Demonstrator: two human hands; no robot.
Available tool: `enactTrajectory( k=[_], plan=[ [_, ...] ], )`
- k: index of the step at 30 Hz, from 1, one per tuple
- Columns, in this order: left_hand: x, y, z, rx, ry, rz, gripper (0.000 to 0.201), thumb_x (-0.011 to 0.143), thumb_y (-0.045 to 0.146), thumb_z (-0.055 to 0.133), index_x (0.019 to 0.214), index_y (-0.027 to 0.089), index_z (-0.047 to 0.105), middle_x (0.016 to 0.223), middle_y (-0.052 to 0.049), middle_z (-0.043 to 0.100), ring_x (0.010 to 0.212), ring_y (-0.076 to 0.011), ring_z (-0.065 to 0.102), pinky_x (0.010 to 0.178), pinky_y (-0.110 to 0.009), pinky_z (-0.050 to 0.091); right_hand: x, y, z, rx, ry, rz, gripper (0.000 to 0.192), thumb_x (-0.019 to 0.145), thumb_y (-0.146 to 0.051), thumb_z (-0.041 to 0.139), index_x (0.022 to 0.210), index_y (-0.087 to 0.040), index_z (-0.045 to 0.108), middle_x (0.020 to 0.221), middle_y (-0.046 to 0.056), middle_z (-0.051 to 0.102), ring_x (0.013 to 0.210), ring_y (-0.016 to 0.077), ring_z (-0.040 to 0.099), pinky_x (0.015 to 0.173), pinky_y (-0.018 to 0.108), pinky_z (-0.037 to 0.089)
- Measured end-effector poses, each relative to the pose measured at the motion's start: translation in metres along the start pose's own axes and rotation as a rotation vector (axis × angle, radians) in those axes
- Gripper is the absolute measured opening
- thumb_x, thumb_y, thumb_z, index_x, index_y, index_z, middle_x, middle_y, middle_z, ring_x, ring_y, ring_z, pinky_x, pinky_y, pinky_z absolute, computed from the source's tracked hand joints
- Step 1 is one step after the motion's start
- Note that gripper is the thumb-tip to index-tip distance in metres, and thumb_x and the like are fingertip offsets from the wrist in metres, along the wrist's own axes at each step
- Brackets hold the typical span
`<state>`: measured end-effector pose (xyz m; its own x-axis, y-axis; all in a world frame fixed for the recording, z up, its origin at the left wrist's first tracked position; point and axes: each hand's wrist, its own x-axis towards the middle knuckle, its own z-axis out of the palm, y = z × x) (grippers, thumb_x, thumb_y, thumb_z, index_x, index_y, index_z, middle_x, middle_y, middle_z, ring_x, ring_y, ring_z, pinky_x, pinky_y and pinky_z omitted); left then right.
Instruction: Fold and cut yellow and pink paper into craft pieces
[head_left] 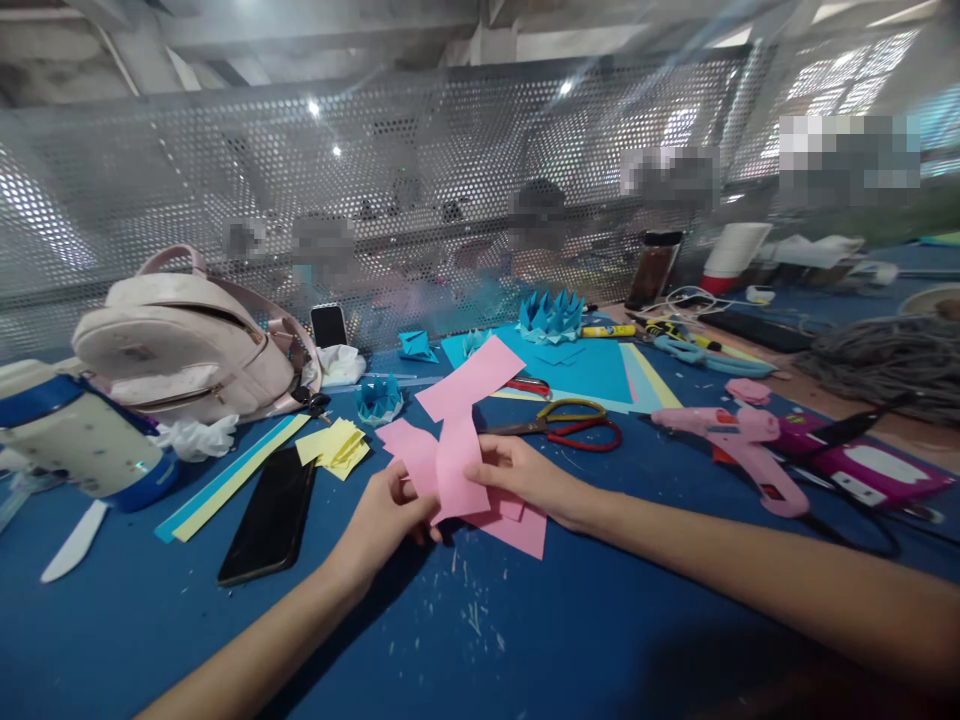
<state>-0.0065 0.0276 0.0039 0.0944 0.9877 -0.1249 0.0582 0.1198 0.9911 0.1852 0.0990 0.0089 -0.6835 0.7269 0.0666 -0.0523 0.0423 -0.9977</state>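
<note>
Pink paper pieces (461, 475) are between my two hands, just above the blue table. My left hand (394, 510) pinches the left piece at its lower edge, fingers curled behind it. With thumb in front, my right hand (517, 475) grips the right side of a curved pink piece. More pink paper (517, 535) lies beneath that hand, and a pink strip (472, 378) lies just beyond. Scissors with red and yellow handles (577, 425) rest behind my right hand, their blades partly hidden. Some edges of the pink pieces overlap, so their exact number is unclear.
Left: a black phone (270, 515), yellow paper squares (337, 445), a tumbler (90, 430) and a pale backpack (187, 340). Right: a pink glue gun (727, 435) with its cord. Behind: blue folded paper pieces (551, 315), blue sheets (600, 370) and a perforated metal screen (450, 150).
</note>
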Motion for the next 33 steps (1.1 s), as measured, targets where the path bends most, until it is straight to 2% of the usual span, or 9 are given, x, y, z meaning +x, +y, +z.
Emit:
enactTrajectory(
  k=[4, 8, 10, 17, 21, 26, 28, 30, 33],
  plan=[
    [-0.007, 0.007, 0.013, 0.044, -0.134, 0.002, 0.038, 0.077, 0.026, 0.066, 0.11, 0.011, 0.053, 0.056, 0.005, 0.06, 0.035, -0.0074, 0.053, 0.034, -0.013, 0.029, 0.002, 0.005, -0.001, -0.054, -0.064, -0.018, 0.045, 0.073, -0.043, 0.077, 0.105, -0.013, 0.066, 0.104, 0.009, 0.071, 0.093, 0.0223, 0.067, 0.088, 0.036, 0.05],
    [-0.016, 0.014, 0.018, 0.068, -0.38, -0.055, 0.041, 0.085, 0.041, 0.06, 0.115, 0.012, 0.053, 0.085, -0.005, 0.069, 0.034, -0.0031, 0.05, 0.032, -0.014, 0.027, 0.007, 0.005, -0.006, -0.088, -0.046, -0.053, 0.045, 0.074, -0.042, 0.077, 0.106, -0.014, 0.064, 0.105, 0.01, 0.07, 0.097, 0.0231, 0.066, 0.09, 0.038, 0.049],
    [-0.019, 0.016, 0.017, 0.097, -0.427, -0.059, 0.042, 0.089, 0.049, 0.055, 0.107, 0.011, 0.058, 0.088, -0.009, 0.071, 0.034, -0.0022, 0.046, 0.033, -0.015, 0.027, 0.009, 0.003, -0.01, -0.076, -0.064, -0.051, 0.047, 0.074, -0.04, 0.077, 0.11, -0.014, 0.061, 0.106, 0.01, 0.069, 0.097, 0.0218, 0.066, 0.09, 0.036, 0.049],
    [-0.027, 0.019, 0.011, 0.273, -0.386, 0.084, 0.045, 0.095, 0.046, 0.045, 0.085, 0.009, 0.069, 0.068, -0.009, 0.071, 0.036, -0.0048, 0.039, 0.04, -0.017, 0.031, 0.011, -0.017, -0.025, -0.084, -0.312, 0.03, 0.057, 0.086, -0.029, 0.064, 0.136, -0.017, 0.039, 0.102, 0.005, 0.063, 0.084, 0.0128, 0.059, 0.071, 0.022, 0.044],
    [-0.025, 0.019, 0.006, 0.374, -0.302, 0.155, 0.039, 0.096, 0.041, 0.046, 0.086, 0.011, 0.069, 0.071, -0.007, 0.072, 0.04, -0.0067, 0.042, 0.043, -0.017, 0.034, 0.01, -0.027, -0.034, -0.545, -0.351, 0.069, 0.058, 0.086, -0.016, 0.052, 0.142, -0.017, 0.038, 0.086, 0.001, 0.06, 0.066, 0.0106, 0.05, 0.057, 0.02, 0.036],
    [-0.016, 0.015, -0.005, 0.432, -0.168, 0.224, 0.043, 0.098, 0.04, 0.041, 0.08, 0.012, 0.068, 0.068, -0.005, 0.07, 0.041, -0.0084, 0.042, 0.045, -0.019, 0.032, 0.01, -0.037, -0.042, -1.058, -0.355, -0.021, 0.056, 0.084, -0.017, 0.051, 0.141, -0.017, 0.046, 0.098, 0.007, 0.067, 0.079, 0.0169, 0.059, 0.066, 0.025, 0.043],
    [-0.015, 0.014, -0.007, 0.443, -0.144, 0.24, 0.045, 0.098, 0.04, 0.039, 0.075, 0.013, 0.067, 0.066, -0.004, 0.069, 0.042, -0.0088, 0.041, 0.045, -0.02, 0.032, 0.02, -0.043, -0.05, -1.174, -0.275, -0.04, 0.052, 0.085, -0.021, 0.055, 0.137, -0.02, 0.05, 0.11, 0.007, 0.067, 0.091, 0.019, 0.062, 0.074, 0.026, 0.046],
    [-0.015, 0.014, -0.007, 0.464, -0.118, 0.263, 0.047, 0.098, 0.041, 0.04, 0.07, 0.013, 0.066, 0.064, -0.004, 0.068, 0.043, -0.0094, 0.042, 0.047, -0.021, 0.032, 0.037, -0.051, -0.066, -1.303, -0.064, -0.039, 0.049, 0.082, -0.027, 0.063, 0.131, -0.022, 0.056, 0.123, 0.007, 0.063, 0.108, 0.0222, 0.059, 0.088, 0.028, 0.045],
    [-0.018, 0.016, -0.007, 0.501, -0.085, 0.301, 0.047, 0.097, 0.04, 0.042, 0.064, 0.015, 0.065, 0.062, -0.003, 0.066, 0.045, -0.01, 0.044, 0.05, -0.021, 0.033, 0.072, -0.062, -0.095, -1.35, 0.201, 0.033, 0.049, 0.085, -0.026, 0.061, 0.131, -0.013, 0.051, 0.133, 0.018, 0.054, 0.121, 0.0324, 0.05, 0.096, 0.04, 0.041]
  ],
)
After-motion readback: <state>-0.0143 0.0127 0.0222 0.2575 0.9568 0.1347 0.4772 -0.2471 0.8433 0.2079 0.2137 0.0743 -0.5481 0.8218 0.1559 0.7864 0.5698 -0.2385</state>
